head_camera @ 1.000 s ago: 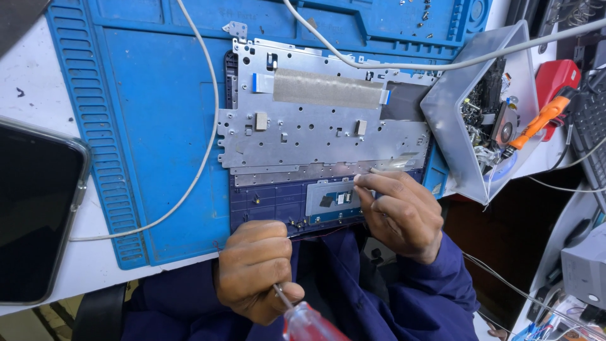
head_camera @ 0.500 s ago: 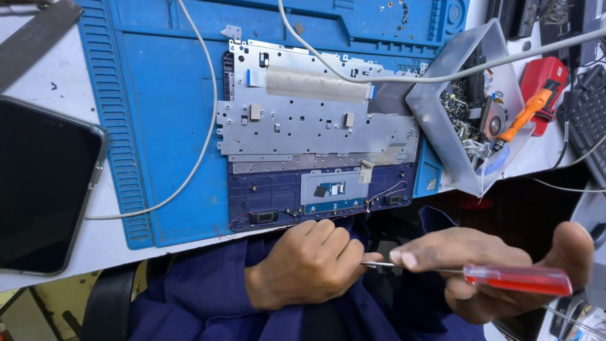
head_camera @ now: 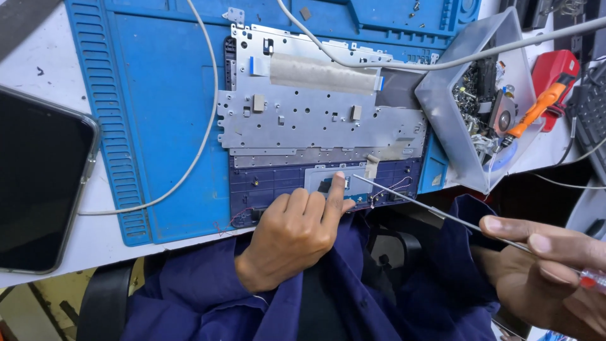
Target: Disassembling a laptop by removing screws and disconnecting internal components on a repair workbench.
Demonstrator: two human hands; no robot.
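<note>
**Finger on the touchpad board, screwdriver tip beside it**

While the dark phone (head_camera: 38,189) lies flat at the far left on the white table (head_camera: 38,57), a white cable (head_camera: 201,120) runs in a curve across the blue work mat (head_camera: 151,126) next to it. On the mat rests the opened laptop keyboard panel (head_camera: 315,120), its grey metal plate facing up and its dark blue lower edge pointing toward the person. The left hand (head_camera: 290,237) is placed at this lower edge: the index finger is stretched out and presses on the small touchpad board (head_camera: 334,180), and the other fingers are curled loosely and grasp nothing. Just right of that fingertip, the thin metal shaft of the screwdriver (head_camera: 442,215) reaches the board with its tip. The right hand (head_camera: 549,265), at the lower right corner, pinches the screwdriver between thumb and fingers near its red handle. Above this hand, a clear plastic tray (head_camera: 454,107) with small metal parts leans on the right edge of the mat. An orange tool (head_camera: 536,110) lies across the tray, and a red object (head_camera: 555,69) stands behind it.
</note>
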